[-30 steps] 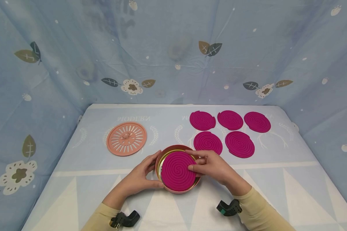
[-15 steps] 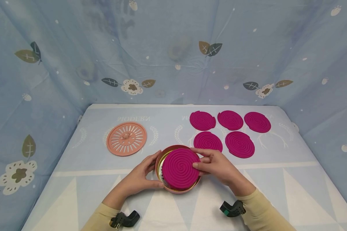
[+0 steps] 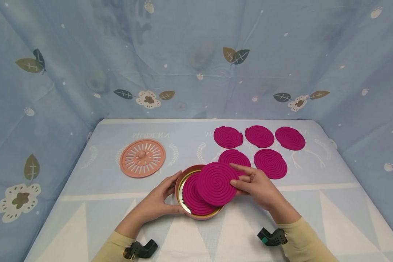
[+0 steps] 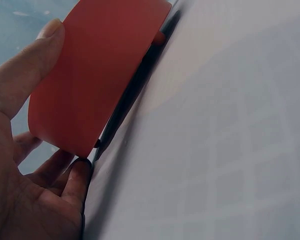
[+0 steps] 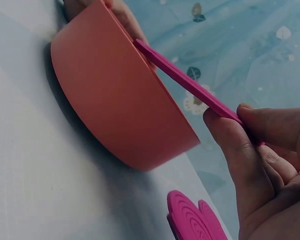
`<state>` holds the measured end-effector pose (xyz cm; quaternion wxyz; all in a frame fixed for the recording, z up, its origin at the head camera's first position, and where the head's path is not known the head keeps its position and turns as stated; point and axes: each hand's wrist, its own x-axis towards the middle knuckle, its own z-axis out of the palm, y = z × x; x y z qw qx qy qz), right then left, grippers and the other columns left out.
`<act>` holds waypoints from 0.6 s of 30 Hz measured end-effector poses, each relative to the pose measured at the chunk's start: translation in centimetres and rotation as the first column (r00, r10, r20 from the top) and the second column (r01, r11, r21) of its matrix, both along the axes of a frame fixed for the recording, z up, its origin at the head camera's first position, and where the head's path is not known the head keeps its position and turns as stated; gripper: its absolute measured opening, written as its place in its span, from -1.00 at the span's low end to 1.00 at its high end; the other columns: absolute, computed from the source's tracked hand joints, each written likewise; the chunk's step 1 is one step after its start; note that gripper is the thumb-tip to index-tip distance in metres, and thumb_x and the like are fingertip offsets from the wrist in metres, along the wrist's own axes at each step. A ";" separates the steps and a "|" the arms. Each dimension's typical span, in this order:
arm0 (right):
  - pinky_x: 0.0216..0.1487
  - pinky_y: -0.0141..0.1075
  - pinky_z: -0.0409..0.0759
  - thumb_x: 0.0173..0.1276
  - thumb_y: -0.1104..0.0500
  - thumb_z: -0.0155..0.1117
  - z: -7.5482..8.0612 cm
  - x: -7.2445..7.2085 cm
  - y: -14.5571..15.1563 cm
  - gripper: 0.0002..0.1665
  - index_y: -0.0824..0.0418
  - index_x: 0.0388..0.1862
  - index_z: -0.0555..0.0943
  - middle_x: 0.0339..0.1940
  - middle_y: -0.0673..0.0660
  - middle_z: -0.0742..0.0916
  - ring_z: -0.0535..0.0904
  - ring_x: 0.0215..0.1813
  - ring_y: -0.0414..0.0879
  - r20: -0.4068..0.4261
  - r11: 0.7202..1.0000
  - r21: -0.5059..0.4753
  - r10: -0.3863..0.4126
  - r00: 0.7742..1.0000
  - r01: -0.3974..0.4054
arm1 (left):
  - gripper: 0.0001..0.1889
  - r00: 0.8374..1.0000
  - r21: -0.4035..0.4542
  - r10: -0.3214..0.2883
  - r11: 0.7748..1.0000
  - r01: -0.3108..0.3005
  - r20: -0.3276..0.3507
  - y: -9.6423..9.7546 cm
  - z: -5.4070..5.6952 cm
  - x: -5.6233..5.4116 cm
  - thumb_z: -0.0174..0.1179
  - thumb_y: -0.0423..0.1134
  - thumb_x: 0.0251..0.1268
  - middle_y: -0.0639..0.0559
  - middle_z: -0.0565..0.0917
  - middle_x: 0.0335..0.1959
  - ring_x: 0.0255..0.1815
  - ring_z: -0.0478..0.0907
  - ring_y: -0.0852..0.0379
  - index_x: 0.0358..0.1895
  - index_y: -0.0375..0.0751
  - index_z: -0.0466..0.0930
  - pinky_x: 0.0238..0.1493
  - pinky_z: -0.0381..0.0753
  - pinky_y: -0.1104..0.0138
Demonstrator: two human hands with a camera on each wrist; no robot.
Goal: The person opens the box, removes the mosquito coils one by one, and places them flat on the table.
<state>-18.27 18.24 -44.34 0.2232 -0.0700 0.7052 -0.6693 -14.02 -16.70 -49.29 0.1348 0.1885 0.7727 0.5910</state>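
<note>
My right hand (image 3: pixel 260 189) pinches a magenta mosquito coil (image 3: pixel 216 183) by its right edge, thumb on top. The held coil tilts over the right part of a round coral tin (image 3: pixel 199 217) with a gold inner rim, and in the right wrist view its far edge is right at the tin's rim. Another magenta coil (image 3: pixel 190 194) lies inside the tin, partly covered by the held one. My left hand (image 3: pixel 157 202) grips the tin's left side, thumb at the front and fingers round the back, also seen in the left wrist view on the coral wall (image 4: pixel 90 75).
A coral slotted lid (image 3: pixel 131 163) with a small knob lies at the back left. Several magenta coils lie flat at the back right, one of them (image 3: pixel 270 163) just beyond my right hand; another is partly behind the held coil. Patterned cloth (image 3: pixel 196 54) walls surround the table.
My right hand has lifted the top coil and moved it to the right, off the middle of the tin, uncovering the coil beneath. My left hand stays on the tin.
</note>
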 end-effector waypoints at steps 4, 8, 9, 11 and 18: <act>-0.17 -0.13 0.78 0.28 0.27 0.43 0.0 0.0 0.8 -0.21 0.17 0.47 0.38 -0.37 0.22 0.72 0.71 -0.32 -0.08 -0.007 0.999 0.006 -0.035 0.999 0.035 | 0.20 1.000 0.001 0.003 1.000 -0.003 0.011 0.0 0.0 0.0 0.62 -0.09 -0.13 0.15 0.17 0.51 0.47 0.22 0.13 0.60 -0.03 0.00 0.45 0.25 0.37; -0.15 -0.16 0.78 0.28 0.29 0.42 0.0 0.0 1.7 -0.19 0.20 0.49 0.35 -0.43 0.18 0.66 0.69 -0.35 -0.11 -0.006 0.998 -0.008 -0.067 0.998 0.067 | 0.20 1.000 0.000 0.007 1.000 -0.007 0.016 0.1 0.0 0.0 0.63 -0.12 -0.13 0.17 0.18 0.50 0.46 0.23 0.16 0.60 -0.01 0.01 0.45 0.26 0.38; -0.14 -0.16 0.78 0.29 0.29 0.42 0.0 0.0 2.0 -0.19 0.20 0.49 0.34 -0.43 0.17 0.66 0.69 -0.35 -0.12 -0.007 0.997 -0.010 -0.075 0.997 0.075 | 0.20 1.000 0.002 0.006 1.000 -0.006 0.014 0.1 -0.1 0.0 0.62 -0.13 -0.13 0.17 0.18 0.50 0.46 0.22 0.16 0.60 -0.01 0.01 0.45 0.26 0.37; -0.13 -0.18 0.78 0.30 0.29 0.41 0.0 0.0 2.5 -0.18 0.21 0.51 0.31 -0.42 0.16 0.67 0.68 -0.35 -0.13 -0.012 0.996 -0.013 -0.089 0.996 0.088 | 0.19 1.000 0.004 0.004 1.000 -0.004 0.011 0.1 -0.1 0.0 0.62 -0.16 -0.12 0.16 0.19 0.50 0.47 0.22 0.16 0.60 -0.02 0.01 0.45 0.26 0.37; -0.13 -0.17 0.77 0.34 0.30 0.37 -0.2 -0.3 4.5 -0.20 0.24 0.51 0.29 -0.46 0.06 0.66 0.67 -0.36 -0.18 -0.043 0.990 -0.042 -0.134 0.990 0.133 | 0.20 1.000 -0.012 0.011 1.000 -0.010 0.018 0.1 0.1 0.0 0.63 -0.11 -0.14 0.19 0.19 0.50 0.46 0.22 0.21 0.60 -0.01 0.01 0.45 0.26 0.38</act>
